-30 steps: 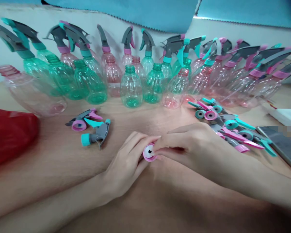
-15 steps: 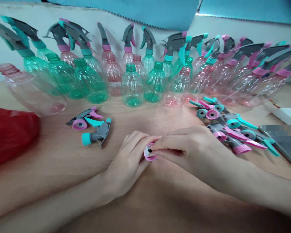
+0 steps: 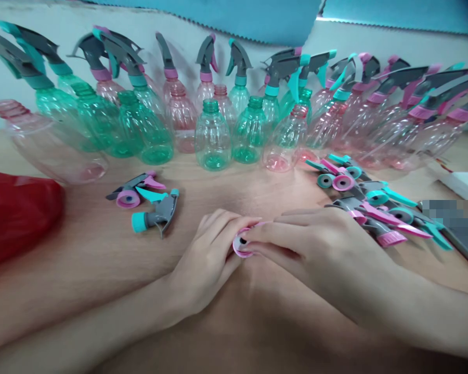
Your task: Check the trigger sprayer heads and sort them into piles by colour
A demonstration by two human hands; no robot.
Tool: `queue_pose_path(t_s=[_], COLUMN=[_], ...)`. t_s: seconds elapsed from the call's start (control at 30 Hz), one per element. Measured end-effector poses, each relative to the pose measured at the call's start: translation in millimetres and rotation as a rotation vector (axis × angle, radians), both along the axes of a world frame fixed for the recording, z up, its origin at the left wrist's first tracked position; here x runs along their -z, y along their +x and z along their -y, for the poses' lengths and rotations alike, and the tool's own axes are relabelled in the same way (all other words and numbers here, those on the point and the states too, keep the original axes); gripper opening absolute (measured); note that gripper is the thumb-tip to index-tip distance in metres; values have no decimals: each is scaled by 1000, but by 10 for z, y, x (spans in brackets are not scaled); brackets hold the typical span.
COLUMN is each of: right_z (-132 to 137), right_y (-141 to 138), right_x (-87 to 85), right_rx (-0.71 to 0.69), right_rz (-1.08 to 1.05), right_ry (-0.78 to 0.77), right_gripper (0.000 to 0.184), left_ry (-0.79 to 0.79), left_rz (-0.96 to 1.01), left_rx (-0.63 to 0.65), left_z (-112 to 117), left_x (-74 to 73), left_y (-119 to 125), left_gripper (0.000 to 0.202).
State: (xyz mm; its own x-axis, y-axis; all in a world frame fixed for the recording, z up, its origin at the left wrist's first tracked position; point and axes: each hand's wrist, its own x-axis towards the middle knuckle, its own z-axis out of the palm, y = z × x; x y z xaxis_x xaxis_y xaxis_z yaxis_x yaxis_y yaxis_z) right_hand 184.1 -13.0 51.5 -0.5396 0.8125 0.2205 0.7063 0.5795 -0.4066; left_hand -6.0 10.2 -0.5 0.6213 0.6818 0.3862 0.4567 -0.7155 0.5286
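My left hand [image 3: 205, 259] is closed around a trigger spray head, whose pink collar [image 3: 238, 251] faces up toward me; the rest of it is mostly hidden by my fingers. A white inner face with a dark centre shows inside the collar. From the right, my right hand [image 3: 320, 249] reaches over with thumb and fingers pinched together at the collar's opening. Whatever those fingertips grip is too small and covered to make out. On the table left of my hands lie a turquoise-collared spray head [image 3: 158, 215] and a pink-collared spray head [image 3: 128, 196].
Several loose spray heads [image 3: 378, 196] are piled at the right, beside a dark flat device [image 3: 452, 234]. Along the back stand several green bottles [image 3: 214, 140] and pink bottles [image 3: 283, 143], some topped with spray heads. A red bag [image 3: 19, 218] lies at the left.
My right hand has turned slightly, its knuckles shifting right and down, while its fingertips stay at the pink collar. The left hand keeps its hold almost unmoved.
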Motion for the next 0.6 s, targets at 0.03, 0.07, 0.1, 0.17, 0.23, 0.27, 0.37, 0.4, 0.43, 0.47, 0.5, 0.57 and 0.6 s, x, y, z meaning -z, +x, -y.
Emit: queue_pose_path(t_s=[0.03, 0.07, 0.1, 0.17, 0.23, 0.27, 0.37, 0.4, 0.43, 0.47, 0.5, 0.57, 0.6], right_z=[19, 36, 51, 76, 87, 86, 48, 26, 1, -26, -53, -103, -125], right_y=[-7, -15, -25, -48, -71, -80, -84, -78, -69, -58, -46, -20, -7], right_x=[-2, -4, -6, -9, -9, -10, -15, -18, -21, -24, -28, -39, -46], right_rx=[24, 46, 68, 95, 103, 94, 14, -23, -63, -107, -154, -246, -290], right_rz=[14, 32, 48, 74, 81, 79, 70, 68, 67, 72, 82, 124, 150], right_ry=[17, 31, 42, 50, 47, 39, -5, -19, -27, -32, -25, 16, 40], right_gripper=[22, 21, 21, 20, 21, 21, 21, 21, 22, 24, 27, 31, 33], left_ry=[-1, -1, 0, 0, 1, 1, -18, -27, -32, -30, -24, -3, 5], left_rz=[-2, -2, -4, -11, -17, -14, 5, 9, 10, 8, 2, -11, -15], left_rx=[-2, -1, -2, -5, -10, -14, -16, -14, -9, 0, 12, 48, 67], left_z=[2, 3, 5, 9, 13, 15, 14, 12, 8, 4, -2, -13, -18], left_x=[-1, -1, 0, 0, -3, -6, -11, -10, -9, -6, -3, 2, 2], left_y=[1, 2, 5, 11, 16, 17, 16, 15, 14, 14, 14, 15, 15], left_gripper=[25, 26, 27, 26, 26, 25, 24, 23, 22, 21, 20, 17, 16])
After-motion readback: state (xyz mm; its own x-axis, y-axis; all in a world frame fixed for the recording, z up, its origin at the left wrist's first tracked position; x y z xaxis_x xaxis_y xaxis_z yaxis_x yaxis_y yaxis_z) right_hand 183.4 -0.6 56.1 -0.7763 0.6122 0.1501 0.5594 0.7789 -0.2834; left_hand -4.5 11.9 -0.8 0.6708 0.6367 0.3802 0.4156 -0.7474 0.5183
